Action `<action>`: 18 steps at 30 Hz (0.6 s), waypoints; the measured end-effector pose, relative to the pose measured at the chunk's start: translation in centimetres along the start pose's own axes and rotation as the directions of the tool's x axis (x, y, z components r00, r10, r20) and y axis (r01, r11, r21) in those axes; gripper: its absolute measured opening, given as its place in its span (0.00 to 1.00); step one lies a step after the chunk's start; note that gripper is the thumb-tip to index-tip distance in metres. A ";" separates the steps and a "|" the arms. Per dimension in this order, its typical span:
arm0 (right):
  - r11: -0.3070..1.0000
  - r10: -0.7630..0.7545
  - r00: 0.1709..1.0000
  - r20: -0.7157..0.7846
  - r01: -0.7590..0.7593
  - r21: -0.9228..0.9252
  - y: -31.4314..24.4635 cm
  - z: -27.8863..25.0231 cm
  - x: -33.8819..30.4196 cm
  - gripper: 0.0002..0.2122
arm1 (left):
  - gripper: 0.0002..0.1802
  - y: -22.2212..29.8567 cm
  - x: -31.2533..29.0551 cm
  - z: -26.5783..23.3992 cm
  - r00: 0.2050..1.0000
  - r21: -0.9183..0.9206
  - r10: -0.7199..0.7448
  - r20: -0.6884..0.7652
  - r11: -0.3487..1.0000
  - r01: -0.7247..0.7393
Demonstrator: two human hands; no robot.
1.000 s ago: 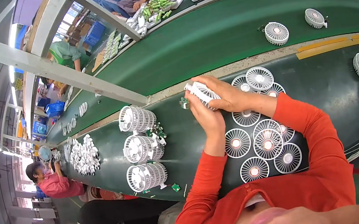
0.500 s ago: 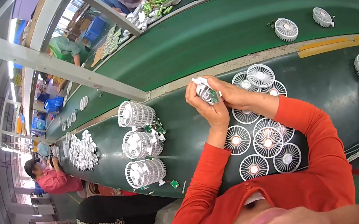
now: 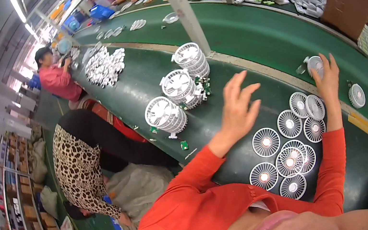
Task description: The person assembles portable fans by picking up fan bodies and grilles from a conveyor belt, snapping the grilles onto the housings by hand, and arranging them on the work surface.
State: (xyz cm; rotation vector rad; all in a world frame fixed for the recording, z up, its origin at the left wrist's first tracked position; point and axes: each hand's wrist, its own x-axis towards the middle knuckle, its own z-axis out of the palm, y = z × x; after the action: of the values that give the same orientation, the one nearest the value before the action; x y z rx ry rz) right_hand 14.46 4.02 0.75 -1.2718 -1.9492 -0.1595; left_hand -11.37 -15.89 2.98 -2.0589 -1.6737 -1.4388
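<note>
My left hand (image 3: 237, 108) is over the dark green worktable with its fingers spread and nothing in them. Beside it, toward the left, stand three stacks of white fan housings (image 3: 183, 87) with fan blades showing in their tops and small green circuit boards alongside. Stretched out to the far right, my right hand (image 3: 327, 75) has its thumb and fingers around a small round white fan head (image 3: 315, 65) at the conveyor belt. Several round white fan grilles (image 3: 266, 142) lie between my forearms, some overlapping.
More fan heads (image 3: 356, 96) sit on the green conveyor belt (image 3: 257, 29) beyond the table. A heap of white parts (image 3: 105, 66) lies far left near a person in pink (image 3: 56, 80). Another person in leopard print (image 3: 77, 162) bends down at left. A metal post (image 3: 182, 10) rises by the belt.
My hands were together around a white fan part with a green board; they have parted. The right has reached out to the belt with a fan head, and the left has opened. The view has turned.
</note>
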 end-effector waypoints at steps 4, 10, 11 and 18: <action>0.982 -0.045 0.949 0.312 -0.015 0.186 -0.1 -3.9 -1.6 0.20 | 0.19 -1.6 -1.4 -7.9 0.990 0.274 -0.015 -0.142 0.960 0.054; 0.992 -0.118 0.803 0.584 0.071 0.103 -0.5 -4.0 -6.6 0.26 | 0.19 -7.4 -4.7 -16.0 0.951 0.550 -0.141 -0.275 0.788 0.276; 0.993 -0.112 0.842 0.528 0.081 0.081 0.0 -3.0 -7.0 0.26 | 0.19 -8.5 -5.4 -16.7 0.946 0.561 -0.184 -0.267 0.768 0.308; 0.983 -0.029 0.858 0.513 -0.068 0.169 -0.1 -3.1 -6.4 0.25 | 0.16 -11.5 -5.7 -18.4 0.807 0.322 -0.560 -0.187 0.741 0.589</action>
State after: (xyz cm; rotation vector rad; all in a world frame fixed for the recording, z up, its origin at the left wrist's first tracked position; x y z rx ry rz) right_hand 17.26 -2.18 -1.42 -1.2996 -2.3313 0.4066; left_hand -31.04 -26.69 3.77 -1.3149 -2.4586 -1.1709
